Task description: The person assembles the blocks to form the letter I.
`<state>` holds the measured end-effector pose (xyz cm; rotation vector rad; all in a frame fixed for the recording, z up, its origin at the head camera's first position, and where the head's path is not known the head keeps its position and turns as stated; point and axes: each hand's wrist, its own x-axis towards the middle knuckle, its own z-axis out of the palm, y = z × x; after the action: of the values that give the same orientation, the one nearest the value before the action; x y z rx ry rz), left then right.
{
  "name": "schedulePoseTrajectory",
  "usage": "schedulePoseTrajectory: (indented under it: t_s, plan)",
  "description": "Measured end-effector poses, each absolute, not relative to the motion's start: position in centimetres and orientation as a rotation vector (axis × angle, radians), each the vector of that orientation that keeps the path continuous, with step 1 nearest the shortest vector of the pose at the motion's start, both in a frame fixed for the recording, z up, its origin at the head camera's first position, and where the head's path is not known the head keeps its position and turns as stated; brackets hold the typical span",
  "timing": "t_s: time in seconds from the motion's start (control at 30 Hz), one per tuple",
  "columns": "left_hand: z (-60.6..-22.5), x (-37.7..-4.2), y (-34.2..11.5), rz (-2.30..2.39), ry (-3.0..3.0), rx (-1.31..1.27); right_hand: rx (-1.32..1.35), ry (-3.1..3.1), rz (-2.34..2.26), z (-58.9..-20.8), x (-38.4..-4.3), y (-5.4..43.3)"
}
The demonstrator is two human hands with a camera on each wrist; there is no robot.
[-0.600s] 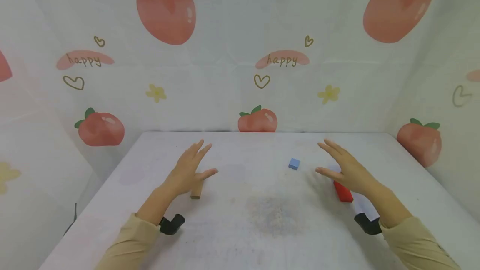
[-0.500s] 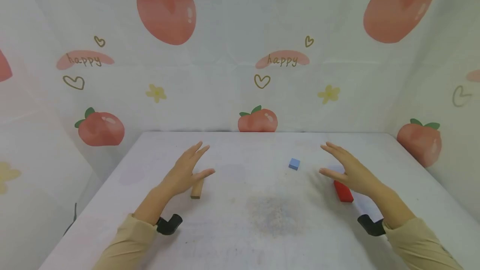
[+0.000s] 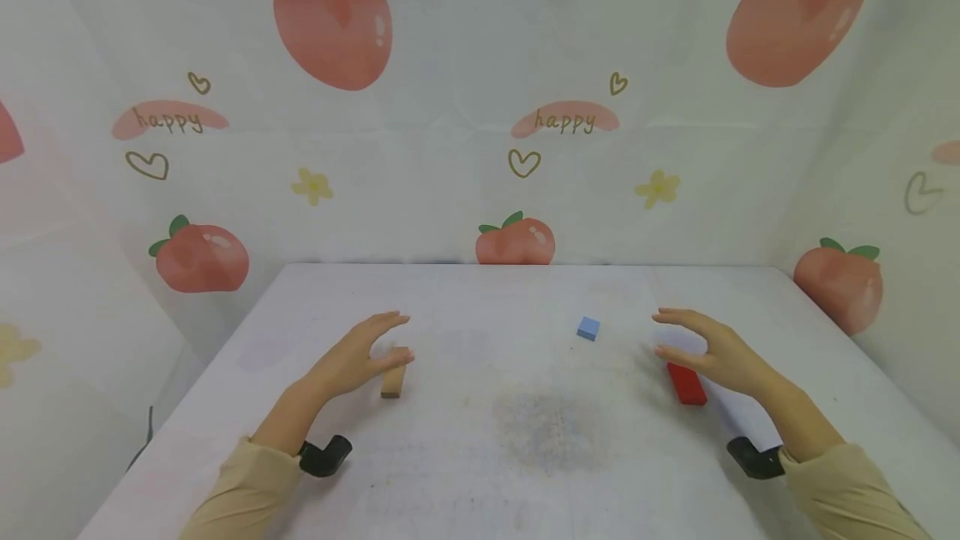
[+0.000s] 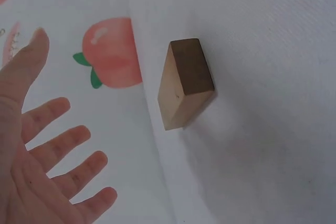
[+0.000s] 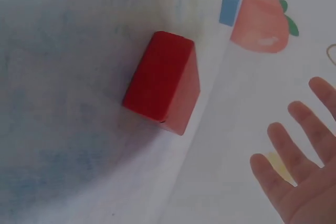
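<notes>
My left hand (image 3: 348, 363) hovers over the left part of the table beside a plain wooden block (image 3: 393, 382), fingers spread and holding nothing. In the left wrist view the wooden block (image 4: 181, 85) stands apart from the fingers. On the right, my right hand (image 3: 723, 355) hangs above a red block (image 3: 687, 385), with thumb and fingers apart and nothing between them. The right wrist view shows the red block (image 5: 163, 80) away from the fingers. Part of each block is hidden by a hand in the head view. A small blue block (image 3: 588, 328) lies farther back, right of centre.
The white table (image 3: 480, 457) has a greyish worn patch near its middle. Behind and beside it hangs a white cloth (image 3: 450, 182) printed with peaches, hearts and flowers. A black wrist mount (image 3: 326, 456) sits at the left wrist, another mount (image 3: 753, 458) at the right.
Both hands have come lower and nearer to me, and have drifted outward a little. Their fingers have bent somewhat more. The blocks have stayed where they were.
</notes>
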<state>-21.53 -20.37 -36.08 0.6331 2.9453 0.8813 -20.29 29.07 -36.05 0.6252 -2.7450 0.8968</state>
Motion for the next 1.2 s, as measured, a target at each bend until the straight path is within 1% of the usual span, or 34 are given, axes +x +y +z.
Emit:
schedulePoseTrajectory:
  t_s: [0.43,0.73,0.97,1.2]
  plan:
    - [-37.0,-21.7,-21.4,0.818,2.902,0.681,0.676,-2.782,0.935,-37.0,-20.5,30.6]
    - [-37.5,-22.0,-21.9,0.797,2.824,0.623,0.646,-2.920,0.990,-37.4,-20.7,31.4]
    - [-37.9,-22.4,-22.4,0.775,2.803,0.698,0.685,-2.942,1.058,-37.5,-20.8,31.8]
    - [-38.1,-22.4,-22.6,0.801,2.765,0.692,0.700,-2.959,1.086,-37.6,-20.9,32.1]
